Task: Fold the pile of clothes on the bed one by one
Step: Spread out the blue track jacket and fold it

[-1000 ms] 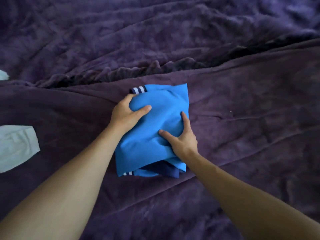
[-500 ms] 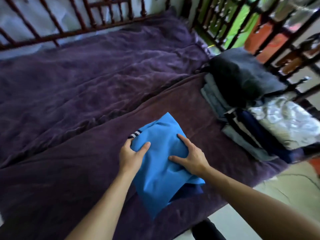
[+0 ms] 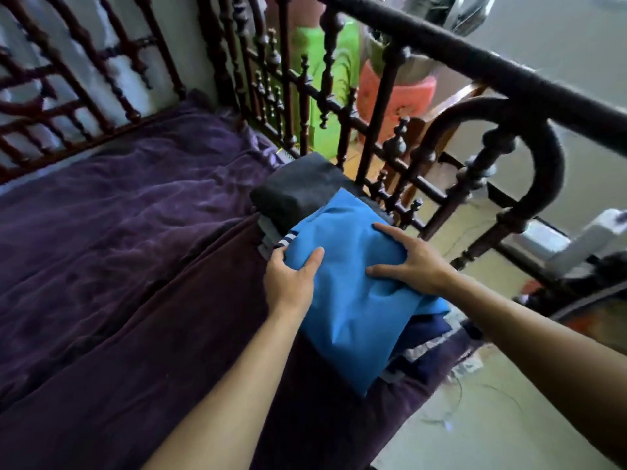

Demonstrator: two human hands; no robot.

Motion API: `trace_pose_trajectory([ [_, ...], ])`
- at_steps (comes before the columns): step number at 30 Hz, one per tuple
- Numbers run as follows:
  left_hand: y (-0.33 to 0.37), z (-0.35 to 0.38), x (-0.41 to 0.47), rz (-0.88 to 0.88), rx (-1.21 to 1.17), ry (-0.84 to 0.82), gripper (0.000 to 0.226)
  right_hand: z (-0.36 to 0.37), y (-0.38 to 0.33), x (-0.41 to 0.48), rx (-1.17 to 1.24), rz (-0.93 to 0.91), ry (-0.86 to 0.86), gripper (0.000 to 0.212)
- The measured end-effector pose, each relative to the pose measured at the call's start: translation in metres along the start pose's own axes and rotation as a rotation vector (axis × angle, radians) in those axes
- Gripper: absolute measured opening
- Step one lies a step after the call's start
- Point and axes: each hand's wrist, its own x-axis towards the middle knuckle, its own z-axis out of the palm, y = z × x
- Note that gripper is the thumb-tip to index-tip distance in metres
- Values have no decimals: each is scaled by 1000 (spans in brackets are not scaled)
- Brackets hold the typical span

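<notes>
A folded bright blue garment (image 3: 353, 300) with a striped navy-and-white trim is held between both hands over the stack of folded clothes (image 3: 298, 191) at the bed's right end. My left hand (image 3: 291, 279) grips its left edge, thumb on top and fingers underneath. My right hand (image 3: 407, 262) holds its right side, thumb and fingers spread across the top. The dark grey top piece of the stack shows behind the blue garment, and navy and grey folded pieces (image 3: 420, 344) show below it. Most of the stack is hidden.
A purple blanket (image 3: 118, 249) covers the bed. A dark carved wooden railing (image 3: 373, 137) runs along the back and right end, close behind the stack. Beyond it are green and pink objects (image 3: 393, 89) and a pale floor (image 3: 475, 418).
Both hands have carried the blue garment from the middle of the bed to the right, over the stack by the railing. The view has swung right with it.
</notes>
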Motion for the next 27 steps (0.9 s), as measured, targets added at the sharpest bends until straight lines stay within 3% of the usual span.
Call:
trace_pose_trajectory([
  [5, 4, 101, 28, -73, 39, -166, 51, -62, 68, 42, -61, 160, -16, 95],
  [7, -13, 124, 33, -113, 212, -298, 63, -51, 96, 48, -258, 232, -91, 93],
  [9, -29, 135, 31, -101, 532, -364, 78, -35, 111, 49, -444, 270, -129, 91],
  [11, -34, 137, 19, 75, 799, -207, 80, -18, 116, 45, -584, 179, -28, 85],
  [13, -37, 136, 2, 370, 887, -25, 68, -1, 115, 38, -632, -37, 162, 73],
  [15, -47, 137, -12, 600, 952, 0, 55, 13, 117, 32, -585, -176, 237, 65],
  [16, -53, 136, -14, 617, 1019, -67, 54, 19, 122, 31, -579, -171, 195, 65],
  [20, -89, 138, -2, 403, 1186, -413, 63, 38, 162, 37, -645, -93, 14, 68],
  [27, -126, 154, 4, 334, 1268, -471, 65, 62, 193, 45, -659, -70, -68, 67],
])
